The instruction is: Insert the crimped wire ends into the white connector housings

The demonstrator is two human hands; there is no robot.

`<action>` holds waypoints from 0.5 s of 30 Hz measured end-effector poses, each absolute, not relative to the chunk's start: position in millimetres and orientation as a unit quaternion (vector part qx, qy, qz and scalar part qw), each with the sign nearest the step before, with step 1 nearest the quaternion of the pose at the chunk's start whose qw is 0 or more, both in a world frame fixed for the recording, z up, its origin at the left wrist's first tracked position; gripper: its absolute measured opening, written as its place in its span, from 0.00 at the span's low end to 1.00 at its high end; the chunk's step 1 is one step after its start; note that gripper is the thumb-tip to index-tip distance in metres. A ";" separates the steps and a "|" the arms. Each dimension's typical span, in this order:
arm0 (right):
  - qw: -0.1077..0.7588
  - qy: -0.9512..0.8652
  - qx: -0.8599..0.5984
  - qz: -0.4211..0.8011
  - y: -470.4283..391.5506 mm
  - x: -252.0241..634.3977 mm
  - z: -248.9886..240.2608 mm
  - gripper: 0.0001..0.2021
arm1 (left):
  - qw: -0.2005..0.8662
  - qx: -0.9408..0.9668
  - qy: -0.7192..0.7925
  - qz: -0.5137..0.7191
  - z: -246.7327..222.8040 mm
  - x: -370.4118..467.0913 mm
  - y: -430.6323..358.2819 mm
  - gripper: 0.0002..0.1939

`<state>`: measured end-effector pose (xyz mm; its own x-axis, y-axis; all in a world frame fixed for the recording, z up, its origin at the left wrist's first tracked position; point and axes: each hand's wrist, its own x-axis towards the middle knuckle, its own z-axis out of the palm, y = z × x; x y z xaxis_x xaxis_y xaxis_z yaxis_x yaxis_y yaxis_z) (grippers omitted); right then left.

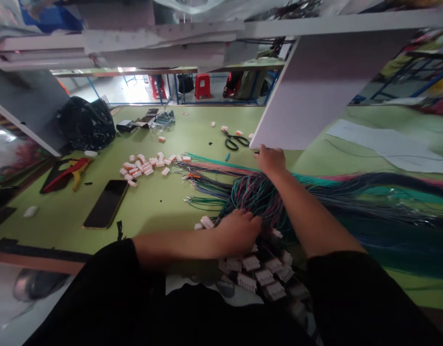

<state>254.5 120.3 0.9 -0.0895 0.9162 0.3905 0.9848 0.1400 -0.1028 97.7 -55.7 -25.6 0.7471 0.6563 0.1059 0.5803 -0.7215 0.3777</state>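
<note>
My left hand (239, 232) is closed, its fingers curled down at the near edge of a tangled bundle of thin wires (255, 190). White connectors (264, 277) hang and lie below that hand, at the table's front edge. My right hand (272, 161) is farther forward, above the wires and beside the lower corner of a white upright panel (297, 96). Its fingers are pressed together, with a small dark tip showing at them; what it is I cannot make out. Bare wire ends with metal terminals (189, 178) fan out to the left.
Loose white-and-orange connectors (145, 166) lie in a pile on the green table (192, 129). Black scissors (234, 141) rest near the panel. A phone (105, 204), red-and-yellow pliers (70, 173) and a dark bag (86, 123) are at left. More wires (380, 185) stretch right.
</note>
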 end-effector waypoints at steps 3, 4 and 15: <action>0.171 -0.732 -0.655 -0.072 128.0 256.2 -2.9 0.06 | 0.049 0.929 0.351 0.102 -31.5 104.6 -68.5 0.18; 0.169 -0.734 -0.655 -0.069 127.5 253.3 -1.1 0.06 | 0.024 0.928 0.357 0.104 -32.2 105.1 -71.9 0.20; -0.099 -0.936 -0.329 0.080 20.2 116.1 -3.1 0.09 | 0.073 0.948 0.309 0.032 -16.3 94.4 -82.1 0.19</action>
<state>116.1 20.2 -3.1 -0.7636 0.6001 -0.2383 0.6318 0.7706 -0.0836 94.4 -82.1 -16.3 0.8069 0.5905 0.0162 0.5811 -0.7984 0.1577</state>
